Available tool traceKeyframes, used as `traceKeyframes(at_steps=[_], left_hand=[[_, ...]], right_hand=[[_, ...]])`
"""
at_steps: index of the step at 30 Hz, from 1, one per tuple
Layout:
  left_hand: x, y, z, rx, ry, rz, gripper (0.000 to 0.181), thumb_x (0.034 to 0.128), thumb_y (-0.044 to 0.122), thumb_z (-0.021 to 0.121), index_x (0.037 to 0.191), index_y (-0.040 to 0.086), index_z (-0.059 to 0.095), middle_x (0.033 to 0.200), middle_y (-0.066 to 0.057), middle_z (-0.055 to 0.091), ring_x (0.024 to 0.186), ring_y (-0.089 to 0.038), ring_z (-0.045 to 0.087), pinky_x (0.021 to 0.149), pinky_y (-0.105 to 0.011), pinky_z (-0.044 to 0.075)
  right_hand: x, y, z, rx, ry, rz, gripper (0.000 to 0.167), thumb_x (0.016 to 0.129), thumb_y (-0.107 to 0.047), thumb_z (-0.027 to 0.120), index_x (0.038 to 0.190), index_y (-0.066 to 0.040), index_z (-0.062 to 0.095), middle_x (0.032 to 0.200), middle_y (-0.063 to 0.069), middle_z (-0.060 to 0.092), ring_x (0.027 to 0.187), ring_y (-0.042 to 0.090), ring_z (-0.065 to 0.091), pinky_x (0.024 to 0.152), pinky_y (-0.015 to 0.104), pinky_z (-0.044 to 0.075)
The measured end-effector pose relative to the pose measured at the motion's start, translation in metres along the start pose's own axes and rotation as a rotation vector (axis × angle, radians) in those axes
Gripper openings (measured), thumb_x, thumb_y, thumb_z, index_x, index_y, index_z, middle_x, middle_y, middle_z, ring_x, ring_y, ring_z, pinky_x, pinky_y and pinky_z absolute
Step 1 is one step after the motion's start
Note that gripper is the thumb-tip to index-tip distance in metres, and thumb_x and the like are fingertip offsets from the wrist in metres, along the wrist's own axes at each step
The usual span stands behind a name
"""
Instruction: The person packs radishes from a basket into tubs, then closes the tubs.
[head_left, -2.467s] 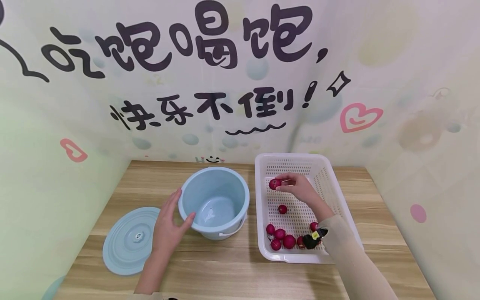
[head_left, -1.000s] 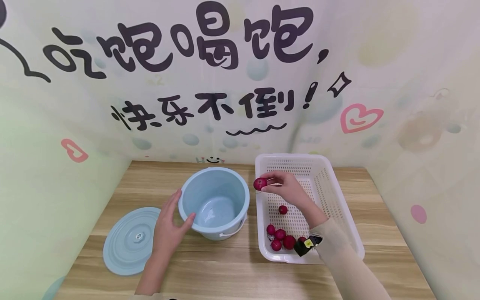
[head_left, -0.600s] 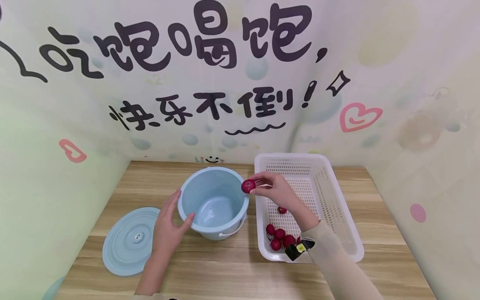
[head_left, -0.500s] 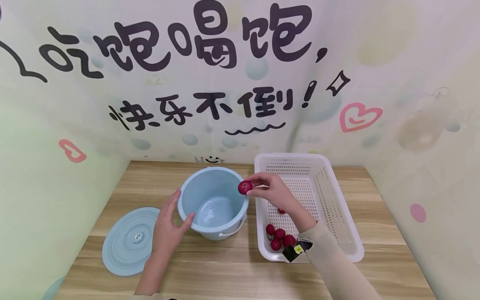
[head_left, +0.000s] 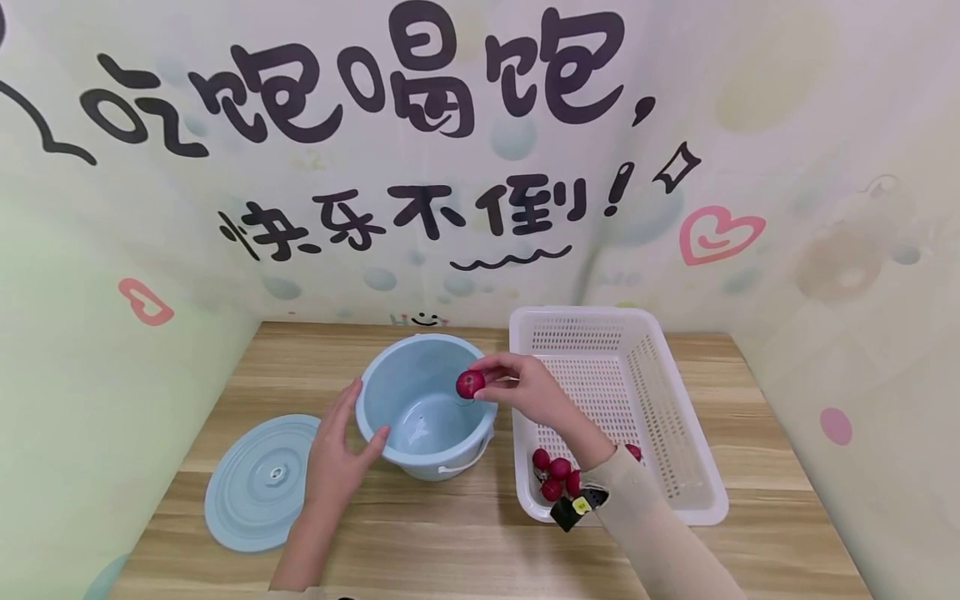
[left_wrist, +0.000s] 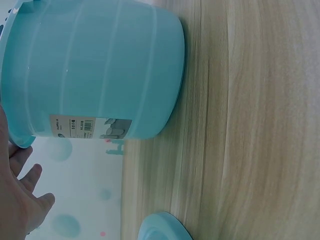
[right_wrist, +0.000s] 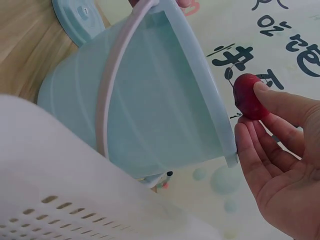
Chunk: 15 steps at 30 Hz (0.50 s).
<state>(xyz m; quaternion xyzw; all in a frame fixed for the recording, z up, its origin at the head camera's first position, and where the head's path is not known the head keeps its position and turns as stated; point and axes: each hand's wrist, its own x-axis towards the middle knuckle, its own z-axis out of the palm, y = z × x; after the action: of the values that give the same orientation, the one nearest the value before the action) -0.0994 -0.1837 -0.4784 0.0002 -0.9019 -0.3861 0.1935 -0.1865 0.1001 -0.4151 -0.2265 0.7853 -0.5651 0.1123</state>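
Note:
My right hand (head_left: 521, 387) pinches a red radish (head_left: 470, 384) between thumb and fingers. The radish hangs inside the right part of the light blue bucket's opening, above its floor; a thin root trails from it in the right wrist view. My left hand (head_left: 341, 450) rests on the left rim of the bucket (head_left: 427, 462), fingers fairly straight and spread, thumb near the front rim. Inside the bucket only the bare floor shows. To the right, a white perforated basket (head_left: 671, 400) holds several more radishes (head_left: 559, 469) near its front edge, some hidden by my right forearm.
The bucket's round blue lid (head_left: 247, 492) lies on the wooden table (head_left: 450, 550) left of my left forearm. A pale bail handle (head_left: 465, 468) hangs down the bucket's front right side. A printed wall (head_left: 420, 283) stands behind the table.
My right hand has carried the radish left, from above the basket across the bucket's right rim to inside its opening, and slightly lower. The left hand and bucket have stayed put.

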Motion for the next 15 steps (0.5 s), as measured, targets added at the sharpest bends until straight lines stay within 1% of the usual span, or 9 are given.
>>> traceKeyframes(at_steps=[12, 15], left_hand=[[0.0001, 0.0005, 0.0007, 0.014, -0.006, -0.004, 0.075, 0.0852, 0.030, 0.074, 0.151, 0.014, 0.043, 0.153, -0.016, 0.046, 0.142, -0.040, 0.041, 0.112, -0.068, 0.036], [0.0002, -0.0003, 0.0013, 0.011, -0.002, -0.005, 0.075, 0.0847, 0.029, 0.075, 0.151, 0.014, 0.043, 0.153, -0.016, 0.047, 0.142, -0.040, 0.041, 0.112, -0.067, 0.036]], right_hand=[[-0.0025, 0.0024, -0.0012, 0.004, -0.021, -0.021, 0.036, 0.085, -0.006, 0.076, 0.120, 0.001, 0.068, 0.111, 0.020, 0.071, 0.097, 0.022, 0.068, 0.086, 0.024, 0.060], [-0.0027, 0.0030, -0.0015, 0.009, -0.032, -0.031, 0.035, 0.086, -0.004, 0.074, 0.120, 0.004, 0.067, 0.113, 0.022, 0.071, 0.098, 0.024, 0.069, 0.086, 0.023, 0.060]])
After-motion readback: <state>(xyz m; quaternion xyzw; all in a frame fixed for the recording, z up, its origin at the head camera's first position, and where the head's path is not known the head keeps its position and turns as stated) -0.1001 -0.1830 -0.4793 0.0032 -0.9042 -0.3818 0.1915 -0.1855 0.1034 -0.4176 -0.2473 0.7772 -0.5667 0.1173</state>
